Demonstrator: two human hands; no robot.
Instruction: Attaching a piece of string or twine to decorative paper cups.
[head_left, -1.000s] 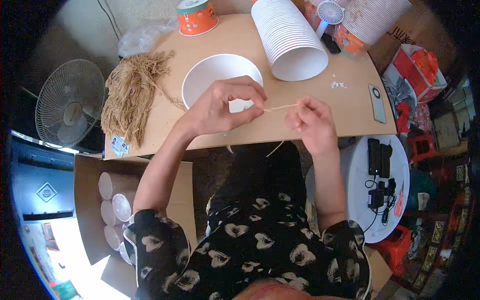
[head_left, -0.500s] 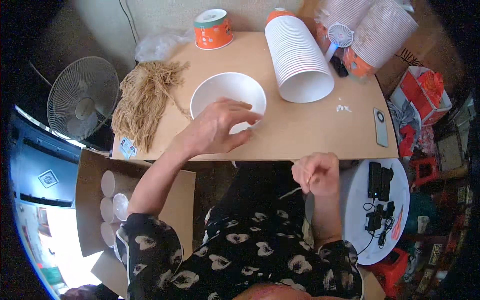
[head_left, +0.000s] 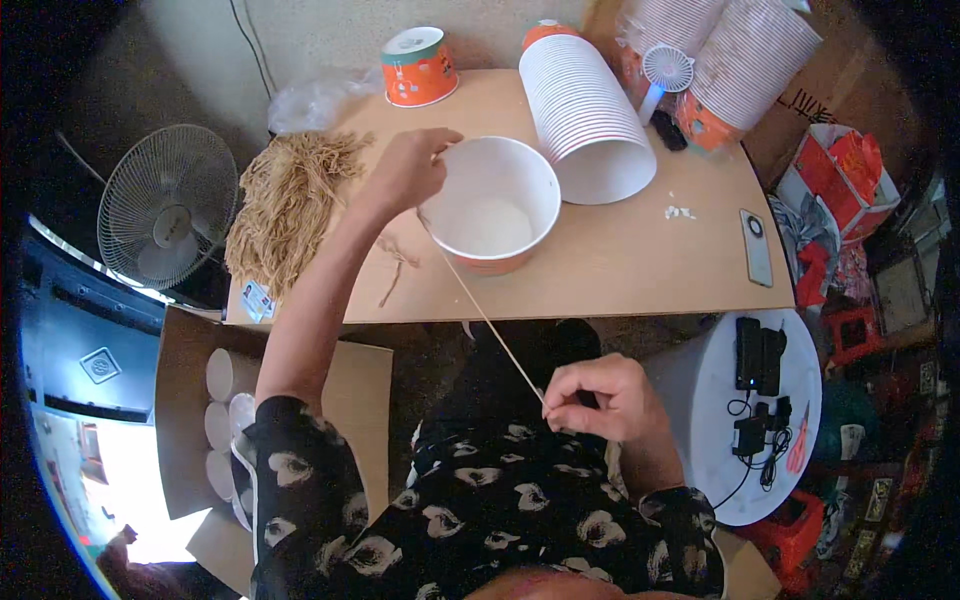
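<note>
A white paper bucket (head_left: 500, 205) with an orange outside sits on the table, its mouth tipped toward me. My left hand (head_left: 415, 170) is closed at its left rim, fingertips curled over the edge. From the bucket's left side a thin beige twine (head_left: 490, 325) runs taut down past the table edge. Its lower end is pinched between thumb and finger of my right hand (head_left: 605, 400), in front of my body. A pile of tan twine (head_left: 290, 215) lies left of the bucket, and a small loose tangle of twine (head_left: 397, 262) lies close by.
A long nested stack of paper buckets (head_left: 590, 120) lies at the back right, near an upside-down orange bucket (head_left: 420, 70). A phone (head_left: 756, 247) rests at the right edge. A cardboard box (head_left: 190, 400) stands below left; a white round-topped surface (head_left: 720, 420) holds black adapters.
My left hand has moved up and left from over the bucket to its rim, and the bucket now tips toward me. My right hand has come lower and nearer, with the twine drawn taut.
</note>
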